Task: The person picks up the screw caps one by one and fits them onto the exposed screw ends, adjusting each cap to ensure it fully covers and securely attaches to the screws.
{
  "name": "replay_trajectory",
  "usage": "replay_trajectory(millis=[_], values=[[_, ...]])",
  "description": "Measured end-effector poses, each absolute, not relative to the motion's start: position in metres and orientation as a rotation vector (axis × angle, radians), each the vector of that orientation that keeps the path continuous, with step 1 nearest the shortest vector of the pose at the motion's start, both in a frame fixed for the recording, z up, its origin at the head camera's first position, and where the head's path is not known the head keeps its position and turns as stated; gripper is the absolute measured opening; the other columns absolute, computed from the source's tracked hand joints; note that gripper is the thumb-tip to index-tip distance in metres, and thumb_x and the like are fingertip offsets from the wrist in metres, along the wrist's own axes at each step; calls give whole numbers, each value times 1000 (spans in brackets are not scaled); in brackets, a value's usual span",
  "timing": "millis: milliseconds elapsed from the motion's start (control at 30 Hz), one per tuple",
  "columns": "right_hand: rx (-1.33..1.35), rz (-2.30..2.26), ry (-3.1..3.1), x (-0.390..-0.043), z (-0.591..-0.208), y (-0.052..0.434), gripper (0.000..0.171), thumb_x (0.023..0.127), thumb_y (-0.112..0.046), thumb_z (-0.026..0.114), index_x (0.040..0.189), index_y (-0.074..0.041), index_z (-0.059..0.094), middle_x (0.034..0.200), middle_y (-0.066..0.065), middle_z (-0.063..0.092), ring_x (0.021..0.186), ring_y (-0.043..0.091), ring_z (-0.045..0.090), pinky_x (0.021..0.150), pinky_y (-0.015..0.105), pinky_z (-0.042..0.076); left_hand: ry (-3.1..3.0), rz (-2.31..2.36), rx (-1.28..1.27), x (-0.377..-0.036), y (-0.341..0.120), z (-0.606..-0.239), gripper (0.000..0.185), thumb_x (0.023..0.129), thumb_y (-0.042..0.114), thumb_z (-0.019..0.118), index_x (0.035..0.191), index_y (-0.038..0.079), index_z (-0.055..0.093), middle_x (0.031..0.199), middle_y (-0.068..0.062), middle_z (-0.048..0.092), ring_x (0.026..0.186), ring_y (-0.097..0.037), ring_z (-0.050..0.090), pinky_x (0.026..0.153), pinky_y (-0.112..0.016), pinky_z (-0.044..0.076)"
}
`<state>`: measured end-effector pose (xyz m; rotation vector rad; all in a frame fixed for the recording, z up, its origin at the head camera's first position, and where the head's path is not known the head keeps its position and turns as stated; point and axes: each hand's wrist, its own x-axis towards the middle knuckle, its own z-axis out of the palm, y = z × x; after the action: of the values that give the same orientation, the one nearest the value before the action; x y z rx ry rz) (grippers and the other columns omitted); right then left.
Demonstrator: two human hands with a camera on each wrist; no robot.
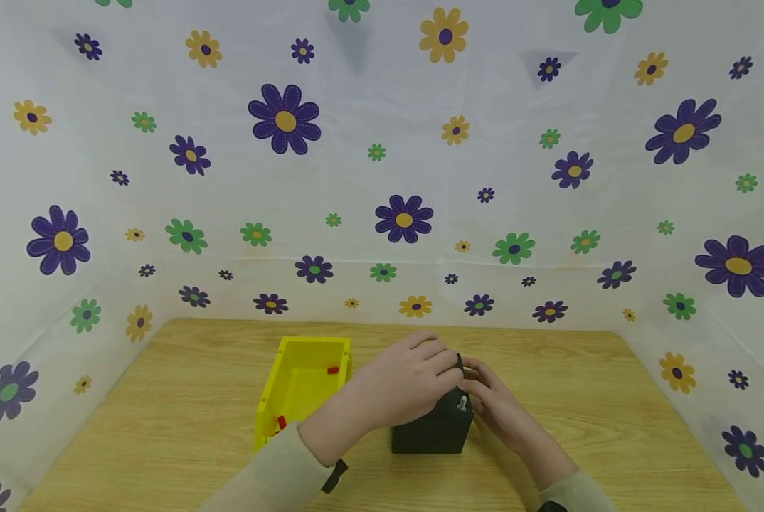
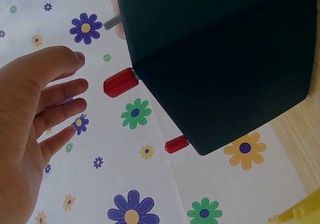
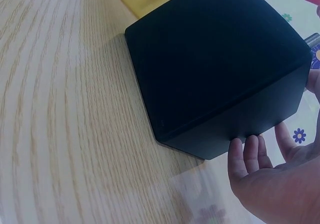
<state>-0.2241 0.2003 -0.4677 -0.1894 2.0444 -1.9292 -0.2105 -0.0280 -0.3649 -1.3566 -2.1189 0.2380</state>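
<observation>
Where your two hands meet near the middle of the wooden table (image 1: 164, 398), count two boxes: one black box (image 1: 432, 427) under your hands and one yellow box (image 1: 305, 387) just to its left, open at the top. Your left hand (image 1: 407, 380) lies over the black box's top; the left wrist view shows its fingers (image 2: 60, 91) spread and fairly straight, off the box's side, so that grip is loose and pinches nothing that can be seen. Your right hand (image 1: 494, 402) sits against the box's right side; in the right wrist view its fingertips (image 3: 245, 151) touch the lower edge, gently bent; whether the thumb pinches anything cannot be told. Two red caps (image 2: 120, 82) stick out of the black box in the left wrist view, plus one threaded metal screw (image 2: 113, 22) at its upper corner. Two small red pieces (image 1: 332, 370) lie in the yellow box. Black box: matte, smooth, cube-like, sharp edges. Yellow box: glossy plastic, rectangular. Table: pale wood grain. Backdrop: one white sheet (image 1: 382, 178) printed with flowers.
</observation>
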Motion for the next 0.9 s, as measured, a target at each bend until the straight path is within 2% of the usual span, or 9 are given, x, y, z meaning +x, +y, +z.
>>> replay_trajectory(millis=[133, 400, 700, 900], values=[[-186, -1928, 2048, -224, -467, 201, 62, 108, -20, 50, 162, -5, 25, 169, 24, 29, 138, 22, 50, 105, 22, 46, -2110, 240, -1357, -211, -27, -365, 10, 102, 28, 70, 110, 23, 74, 113, 9, 76, 112, -11, 69, 116, -31, 50], [-204, -1932, 2038, -225, -468, 201, 61, 109, -21, 49, 162, -3, 25, 168, 25, 29, 127, 11, 53, 103, 20, 48, -2129, 242, -1369, -210, -24, -364, 13, 104, 29, 68, 115, 24, 74, 118, 9, 76, 116, -11, 69, 117, -30, 49], [-176, -1925, 2051, -222, -466, 199, 61, 111, -21, 48, 164, -6, 24, 170, 22, 29, 145, 27, 45, 119, 38, 40, -2129, 223, -1380, -211, -21, -366, 16, 104, 28, 68, 119, 26, 74, 122, 10, 76, 117, -9, 69, 115, -30, 50], [-172, -1920, 2046, -222, -465, 200, 61, 112, -22, 47, 165, -5, 22, 171, 21, 27, 143, 22, 45, 118, 33, 41, -2126, 217, -1390, -211, -18, -366, 16, 105, 29, 67, 118, 26, 75, 122, 10, 76, 116, -9, 69, 116, -30, 49]])
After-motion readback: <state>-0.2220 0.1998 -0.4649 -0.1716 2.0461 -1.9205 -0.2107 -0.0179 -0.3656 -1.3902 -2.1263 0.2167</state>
